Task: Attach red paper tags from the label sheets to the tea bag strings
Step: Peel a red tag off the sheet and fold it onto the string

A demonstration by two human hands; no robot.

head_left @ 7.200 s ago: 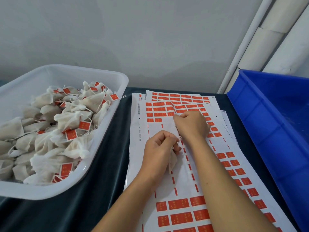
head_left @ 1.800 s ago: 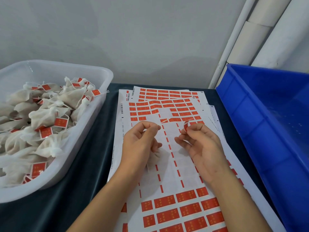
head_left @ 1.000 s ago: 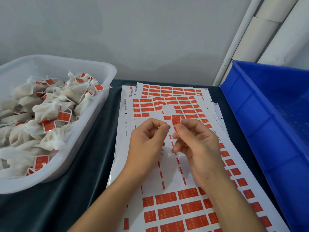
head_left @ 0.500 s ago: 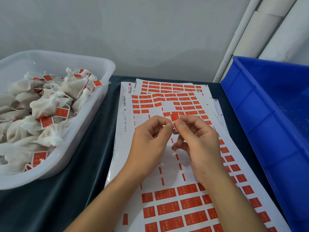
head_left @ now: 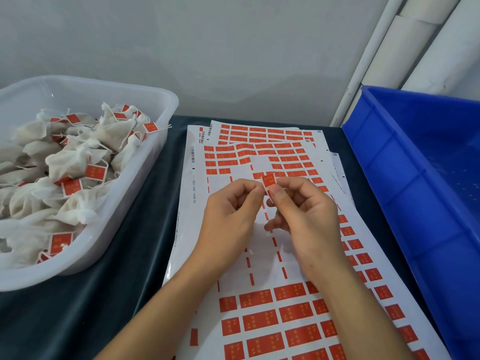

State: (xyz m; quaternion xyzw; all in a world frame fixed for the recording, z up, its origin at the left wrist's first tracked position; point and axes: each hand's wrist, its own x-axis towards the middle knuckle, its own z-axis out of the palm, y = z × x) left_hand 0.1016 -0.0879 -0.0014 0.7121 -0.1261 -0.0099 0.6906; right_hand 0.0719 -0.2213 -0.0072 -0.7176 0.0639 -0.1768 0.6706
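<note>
Both hands meet above the label sheets (head_left: 259, 255), a stack of white sheets with rows of red tags. My right hand (head_left: 304, 216) pinches one red paper tag (head_left: 268, 181) between thumb and forefinger. My left hand (head_left: 231, 216) has its fingers curled, fingertips touching the tag's left edge; it pinches the tea bag string there, and the bag itself is hidden under the palm. The string is too thin to make out.
A white plastic tub (head_left: 145, 178) at the left holds several tagged tea bags (head_left: 72, 162). A blue plastic crate (head_left: 389, 193) stands at the right. Dark cloth (head_left: 124, 294) covers the table. A wall and white pipes lie behind.
My right hand peeled a red tag off the sheet and brought it up to my left hand's fingertips. Both hands now press together around the tag.
</note>
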